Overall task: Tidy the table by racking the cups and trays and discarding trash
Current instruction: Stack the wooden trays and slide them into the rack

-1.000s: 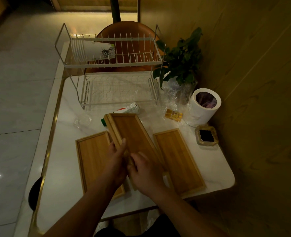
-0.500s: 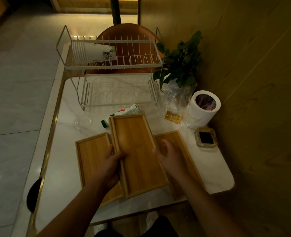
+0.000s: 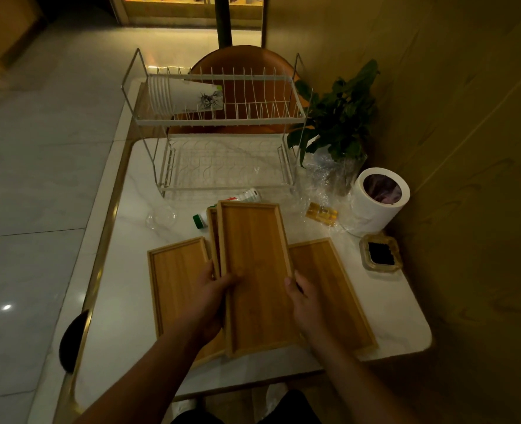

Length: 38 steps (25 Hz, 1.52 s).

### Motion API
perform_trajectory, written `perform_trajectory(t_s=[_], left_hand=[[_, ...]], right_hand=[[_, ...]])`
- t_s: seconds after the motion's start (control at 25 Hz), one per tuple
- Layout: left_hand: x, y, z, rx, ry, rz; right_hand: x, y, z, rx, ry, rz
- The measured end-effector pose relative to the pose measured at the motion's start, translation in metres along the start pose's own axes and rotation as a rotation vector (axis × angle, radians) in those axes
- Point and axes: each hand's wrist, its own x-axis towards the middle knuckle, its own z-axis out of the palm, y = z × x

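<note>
Both hands' grip, left hand and right hand, clamps one bamboo tray, perhaps two. Paper cups are racked; trays and trash remain.

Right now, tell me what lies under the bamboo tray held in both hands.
Under the held bamboo tray, a second tray's edge shows at its left, gripped by the left hand. Flat trays lie left and right. The table directly beneath is covered.
</note>
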Motion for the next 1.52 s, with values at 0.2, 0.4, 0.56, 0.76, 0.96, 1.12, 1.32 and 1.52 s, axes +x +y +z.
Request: perform_trajectory(t_s=[0.2, 0.4, 0.56, 0.76, 0.96, 1.12, 1.32, 1.52], left_hand=[[-0.001, 0.0, -0.002, 0.009, 0.008, 0.001], [0.0, -0.002, -0.007, -0.015, 0.044, -0.016], [-0.003, -0.005, -0.008, -0.011, 0.037, -0.017], [-0.005, -0.005, -0.011, 0.003, 0.073, -0.025], [-0.007, -0.01, -0.024, 0.023, 0.154, -0.009], [-0.016, -0.013, -0.05, 0.109, 0.254, 0.088], [-0.021, -0.007, -0.093, 0.383, 0.402, 0.077], [-0.014, 0.009, -0.125, 0.527, 0.497, 0.036]], right_hand=[[0.002, 0.0, 0.001, -0.014, -0.058, -0.032], [0.004, 0.001, 0.005, -0.056, -0.07, -0.086], [0.003, 0.001, 0.009, -0.03, -0.049, -0.068], [0.003, 0.0, 0.01, -0.037, -0.074, -0.086], [0.001, -0.005, 0.02, -0.039, -0.103, -0.054], [0.002, -0.007, 0.046, -0.134, -0.146, 0.009], [0.005, -0.013, 0.092, -0.268, -0.224, -0.064], [0.011, -0.004, 0.124, -0.335, -0.182, -0.043]])
